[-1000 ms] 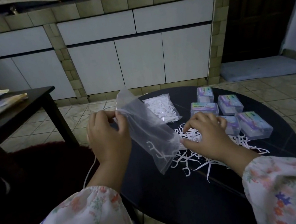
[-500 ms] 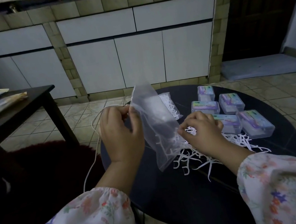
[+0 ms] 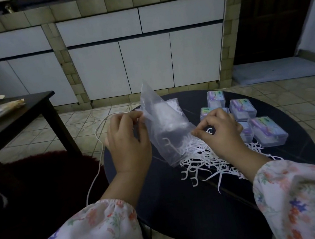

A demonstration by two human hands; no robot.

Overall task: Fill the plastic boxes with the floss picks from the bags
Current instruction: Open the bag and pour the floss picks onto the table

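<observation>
My left hand [image 3: 128, 142] pinches the upper edge of a clear plastic bag [image 3: 164, 130] that hangs over the round black table [image 3: 186, 207]. A few floss picks remain inside the bag. My right hand [image 3: 220, 130] pinches the bag's lower right edge, right above a loose pile of white floss picks [image 3: 205, 161] on the table. Several closed clear plastic boxes [image 3: 268, 131] with purple labels stand behind and to the right of my right hand. A second bag of floss picks [image 3: 173, 104] lies behind the held bag, mostly hidden.
A dark side table [image 3: 19, 117] with flat packets on it stands at the left. A white cord [image 3: 97, 148] runs from the round table's left edge down to the floor. A dark red rug [image 3: 38, 178] covers the floor at left. White cabinets line the back.
My left hand has carried the bag to the right, over the pile. My right hand has lifted off the pile and now pinches the bag's lower edge.
</observation>
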